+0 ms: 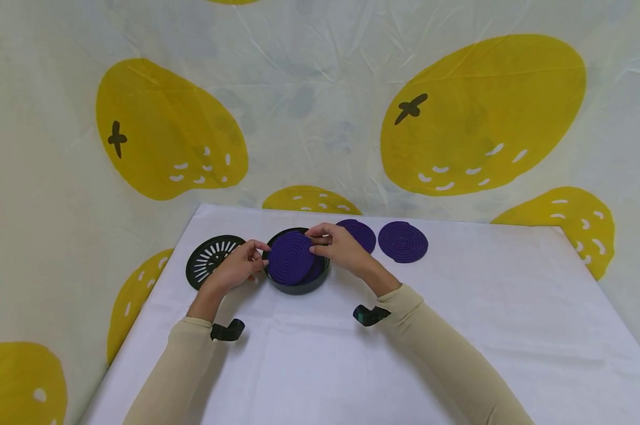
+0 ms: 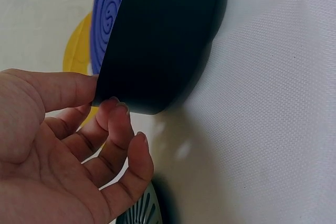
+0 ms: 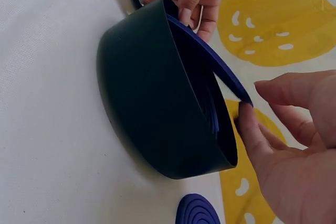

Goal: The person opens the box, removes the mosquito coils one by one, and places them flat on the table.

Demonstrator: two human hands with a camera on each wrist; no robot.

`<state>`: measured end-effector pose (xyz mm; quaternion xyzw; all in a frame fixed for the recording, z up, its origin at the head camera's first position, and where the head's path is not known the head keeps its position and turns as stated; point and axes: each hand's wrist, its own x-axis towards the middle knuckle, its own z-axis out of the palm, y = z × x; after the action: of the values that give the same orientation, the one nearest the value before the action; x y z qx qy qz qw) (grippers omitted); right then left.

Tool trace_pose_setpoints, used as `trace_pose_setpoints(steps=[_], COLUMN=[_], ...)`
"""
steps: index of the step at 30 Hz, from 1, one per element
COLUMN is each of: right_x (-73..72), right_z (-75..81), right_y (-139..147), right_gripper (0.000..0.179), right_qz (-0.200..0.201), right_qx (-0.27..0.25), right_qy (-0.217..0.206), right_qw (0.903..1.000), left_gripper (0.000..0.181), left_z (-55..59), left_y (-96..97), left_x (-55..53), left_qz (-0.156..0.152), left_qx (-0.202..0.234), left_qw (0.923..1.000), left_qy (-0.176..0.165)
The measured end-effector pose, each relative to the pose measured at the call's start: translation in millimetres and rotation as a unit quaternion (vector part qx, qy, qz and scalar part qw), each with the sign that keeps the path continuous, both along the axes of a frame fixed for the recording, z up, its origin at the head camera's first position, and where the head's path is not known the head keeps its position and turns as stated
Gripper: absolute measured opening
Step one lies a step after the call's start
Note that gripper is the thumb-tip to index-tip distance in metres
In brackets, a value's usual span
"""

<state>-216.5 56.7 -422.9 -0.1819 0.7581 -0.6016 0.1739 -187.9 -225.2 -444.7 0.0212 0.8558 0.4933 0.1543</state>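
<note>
A purple spiral-grooved coaster (image 1: 289,258) leans at a tilt across the mouth of a dark green round holder (image 1: 298,289). Beneath it, part of another purple coaster (image 1: 317,271) shows inside the holder. My right hand (image 1: 346,251) holds the raised right edge of the tilted coaster between thumb and fingers; in the right wrist view one fingertip (image 3: 247,113) touches that edge from below. At the holder's left side, my left hand (image 1: 233,270) pinches the rim, its thumb (image 2: 71,88) close to the coaster's lower edge. The holder's bottom is hidden.
A dark round slotted lid (image 1: 196,262) lies left of the holder, partly behind the left hand. Two more purple coasters, one nearer (image 1: 359,235) and one farther right (image 1: 403,242), lie flat on the white-covered table (image 1: 484,330). Behind hangs a fruit-patterned cloth (image 1: 320,118).
</note>
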Motion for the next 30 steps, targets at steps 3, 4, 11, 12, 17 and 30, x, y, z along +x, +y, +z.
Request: trace_pose_setpoints(steps=[3, 4, 11, 12, 17, 30], right_x=[1.2, 1.5, 1.7, 1.9, 3.2, 3.9], right_z=[0.1, 0.0, -4.2, -4.8, -8.4, -7.1], right_y=[-2, -3, -6, -7, -8, 6], right_gripper=[0.035, 0.035, 0.030, 0.030, 0.027, 0.031], right_qz=[-0.002, -0.003, -0.010, -0.007, -0.010, -0.053], right_qx=[0.012, 0.018, 0.034, 0.033, 0.034, -0.021], right_qy=[-0.007, -0.005, -0.011, -0.014, -0.026, -0.084], right_qw=[0.9999, 0.9998, 0.9993, 0.9993, 0.9990, 0.9949], left_gripper=[0.034, 0.034, 0.033, 0.033, 0.033, 0.032], left_z=[-0.5, -0.5, 1.2, 1.6, 2.3, 2.6], left_y=[-0.3, -0.1, 0.5, 0.5, 1.2, 1.1], left_x=[-0.2, -0.1, 0.9, 1.1, 1.1, 2.3], left_qz=[-0.001, 0.000, -0.002, -0.004, -0.009, -0.011], left_qx=[-0.001, -0.002, -0.005, -0.004, -0.001, -0.003], left_qw=[1.0000, 1.0000, 1.0000, 1.0000, 0.9999, 0.9999], left_qy=[-0.002, -0.003, -0.002, 0.000, 0.008, 0.009])
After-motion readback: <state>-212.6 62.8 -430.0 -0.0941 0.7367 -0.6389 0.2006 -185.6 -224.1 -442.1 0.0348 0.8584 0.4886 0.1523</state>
